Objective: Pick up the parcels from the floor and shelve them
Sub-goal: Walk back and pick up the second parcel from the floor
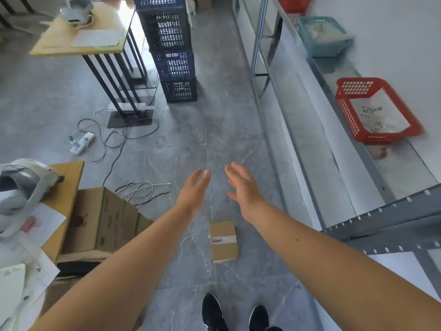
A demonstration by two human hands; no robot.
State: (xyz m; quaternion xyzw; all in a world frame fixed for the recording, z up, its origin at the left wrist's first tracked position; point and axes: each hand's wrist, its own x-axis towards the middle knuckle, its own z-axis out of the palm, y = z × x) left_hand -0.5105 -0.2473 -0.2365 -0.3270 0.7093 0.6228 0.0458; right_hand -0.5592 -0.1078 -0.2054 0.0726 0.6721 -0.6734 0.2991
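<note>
A small brown cardboard parcel [223, 241] with a white label strip lies flat on the grey floor, just ahead of my black shoes. My left hand [194, 191] and my right hand [242, 187] are stretched out in the air beyond it, both empty with fingers apart. The parcel shows between my two forearms. A grey metal shelf [372, 206] runs along the right wall. On it stands a red basket [346, 108] holding a white bagged parcel [379, 113].
A teal basket [307, 32] and another red basket sit farther along the shelf. A stack of dark blue crates [171, 48] stands ahead. Left are a wooden table [59, 44], a power strip with loose cables [82, 143], cardboard boxes [102, 220] and a cluttered desk.
</note>
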